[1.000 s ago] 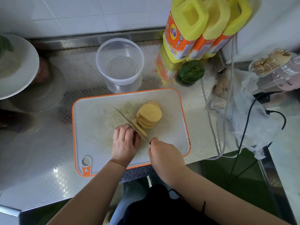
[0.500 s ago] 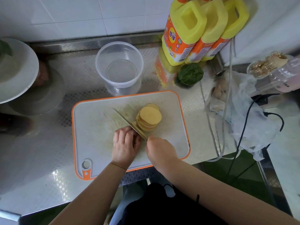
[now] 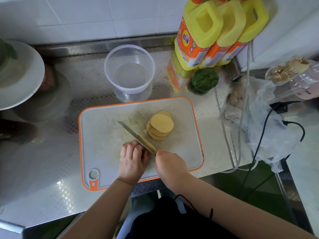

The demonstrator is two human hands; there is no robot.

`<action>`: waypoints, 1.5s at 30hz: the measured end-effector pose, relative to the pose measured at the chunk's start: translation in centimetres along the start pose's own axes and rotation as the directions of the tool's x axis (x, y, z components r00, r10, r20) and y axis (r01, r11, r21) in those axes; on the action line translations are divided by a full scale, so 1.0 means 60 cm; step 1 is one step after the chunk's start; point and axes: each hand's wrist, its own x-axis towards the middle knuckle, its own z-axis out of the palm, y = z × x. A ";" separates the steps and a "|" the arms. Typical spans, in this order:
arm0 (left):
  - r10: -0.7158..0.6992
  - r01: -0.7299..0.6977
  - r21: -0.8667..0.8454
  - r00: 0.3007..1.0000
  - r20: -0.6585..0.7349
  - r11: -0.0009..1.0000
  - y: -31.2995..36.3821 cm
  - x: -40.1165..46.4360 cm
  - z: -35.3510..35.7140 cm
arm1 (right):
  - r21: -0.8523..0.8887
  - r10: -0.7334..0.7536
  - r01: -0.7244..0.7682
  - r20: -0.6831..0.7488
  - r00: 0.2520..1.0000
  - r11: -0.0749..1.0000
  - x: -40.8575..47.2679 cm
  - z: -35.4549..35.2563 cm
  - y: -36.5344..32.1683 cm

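A white cutting board [image 3: 103,135] with an orange rim lies on the steel counter. A stack of round potato slices [image 3: 161,125] sits on its right half. My right hand [image 3: 170,165] grips the handle of a knife [image 3: 133,135], whose blade points up and left across the board. A fresh slice clings to the blade's right face. My left hand [image 3: 133,160], fingers curled, holds down a piece of potato just left of the blade; the piece is almost wholly hidden under the fingers.
A clear plastic tub [image 3: 129,71] stands behind the board. Yellow bottles [image 3: 207,31] and a green pepper [image 3: 204,80] are at the back right. Plastic bags [image 3: 262,121] and cables [image 3: 241,118] lie on the right. A white plate [image 3: 25,80] sits at the left.
The knife has edged slightly towards my left hand and a new slice now lies against the blade. The slice stack and board have stayed put.
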 end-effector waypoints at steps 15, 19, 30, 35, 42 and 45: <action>0.023 -0.024 0.032 0.999 0.033 0.999 -0.006 -0.007 -0.004 | 0.093 0.050 -0.054 0.038 0.998 0.994 0.037 0.032 0.024; 0.037 -0.045 0.115 0.997 0.069 0.992 -0.011 -0.007 -0.004 | 0.106 -0.018 0.010 0.073 0.997 0.994 0.031 0.013 0.026; 0.016 -0.023 0.106 0.998 0.066 0.994 -0.007 -0.009 0.000 | 0.250 -0.121 0.129 -0.049 0.991 0.960 0.055 -0.032 0.058; 0.027 -0.034 0.104 0.997 0.066 0.994 -0.007 -0.005 -0.002 | 0.196 -0.080 0.119 -0.197 0.977 0.973 0.055 -0.037 0.052; 0.007 -0.014 0.118 0.998 0.060 0.993 -0.004 -0.008 0.000 | 0.503 0.257 -0.127 -0.199 0.946 0.855 0.077 -0.095 0.076; 0.013 -0.021 0.119 0.998 0.064 0.993 -0.003 -0.007 -0.002 | 0.472 0.292 -0.216 -0.094 0.952 0.855 0.107 -0.097 0.091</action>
